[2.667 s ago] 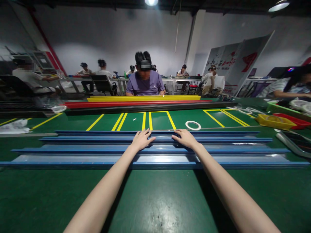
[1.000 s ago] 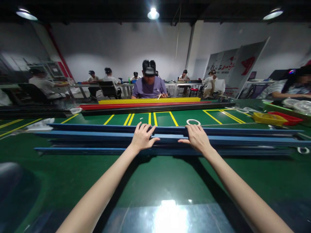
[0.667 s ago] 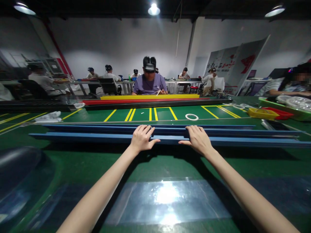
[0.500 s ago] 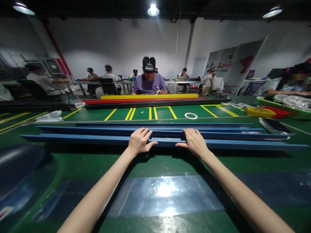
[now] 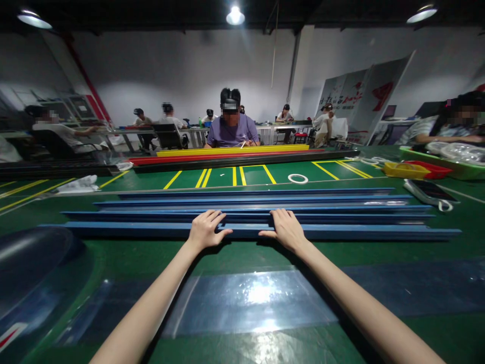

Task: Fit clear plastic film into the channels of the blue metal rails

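Several long blue strips lie side by side across the green table. My left hand (image 5: 207, 230) grips the nearest blue strip (image 5: 132, 230) left of its middle, thumb on the near side and fingers over the top. A short way to the right, my right hand (image 5: 285, 230) holds the same strip in the same manner. Behind it lie more blue strips (image 5: 341, 208), with small gaps between them. Both palms face down, and the undersides of the fingers are hidden.
A clear plastic sheet (image 5: 250, 301) lies in front. Beyond are a white ring (image 5: 298, 178), a red strip (image 5: 227, 156) and a yellow strip (image 5: 235, 150). A dark rounded object (image 5: 34, 273) stands at left, a yellow tray (image 5: 405, 170) at right. A person (image 5: 232, 129) sits opposite.
Both hands and the nearest strip have moved slightly left and toward me. The strip now sits lower, and the gaps between the blue strips look wider.
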A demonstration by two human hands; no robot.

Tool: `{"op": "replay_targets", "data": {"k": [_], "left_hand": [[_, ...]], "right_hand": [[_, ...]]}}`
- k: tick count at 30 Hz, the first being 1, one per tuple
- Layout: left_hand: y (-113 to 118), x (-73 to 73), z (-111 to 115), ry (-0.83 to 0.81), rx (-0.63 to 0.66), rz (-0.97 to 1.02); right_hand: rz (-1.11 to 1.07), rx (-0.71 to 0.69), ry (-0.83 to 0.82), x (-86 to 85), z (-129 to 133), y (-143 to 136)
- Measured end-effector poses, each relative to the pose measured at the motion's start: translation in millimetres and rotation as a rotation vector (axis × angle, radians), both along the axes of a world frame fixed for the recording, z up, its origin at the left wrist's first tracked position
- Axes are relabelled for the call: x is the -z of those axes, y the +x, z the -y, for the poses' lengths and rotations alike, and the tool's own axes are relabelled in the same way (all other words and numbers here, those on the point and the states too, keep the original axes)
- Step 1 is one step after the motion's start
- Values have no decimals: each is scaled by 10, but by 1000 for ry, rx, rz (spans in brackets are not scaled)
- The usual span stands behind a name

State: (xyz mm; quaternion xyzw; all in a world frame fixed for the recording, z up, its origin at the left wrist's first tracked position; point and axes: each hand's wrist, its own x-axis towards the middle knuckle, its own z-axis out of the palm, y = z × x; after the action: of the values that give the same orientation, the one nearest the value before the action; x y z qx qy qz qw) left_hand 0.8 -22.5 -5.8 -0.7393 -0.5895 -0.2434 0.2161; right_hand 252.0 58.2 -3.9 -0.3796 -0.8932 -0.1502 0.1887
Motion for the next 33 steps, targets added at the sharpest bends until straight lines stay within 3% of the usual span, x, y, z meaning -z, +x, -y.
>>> {"op": "replay_targets", "data": {"k": [10, 16, 21, 24, 28, 33], "left_hand": [[-176, 92, 32, 5, 11, -43], [-280, 86, 55, -10, 9, -48], [-519, 61, 165, -58, -8, -104], [-707, 33, 260, -101, -37, -131], [-911, 0, 371, -183, -64, -152], [-976, 14, 457, -228, -134, -55]], "right_hand": [[-3, -6, -28, 100, 12, -156], [2, 4, -51, 73, 61, -260], [26, 3, -116, 2, 190, -462], [57, -88, -133, -35, 239, -511], [24, -139, -102, -89, 182, -343], [-26, 33, -81, -122, -22, 121]]}}
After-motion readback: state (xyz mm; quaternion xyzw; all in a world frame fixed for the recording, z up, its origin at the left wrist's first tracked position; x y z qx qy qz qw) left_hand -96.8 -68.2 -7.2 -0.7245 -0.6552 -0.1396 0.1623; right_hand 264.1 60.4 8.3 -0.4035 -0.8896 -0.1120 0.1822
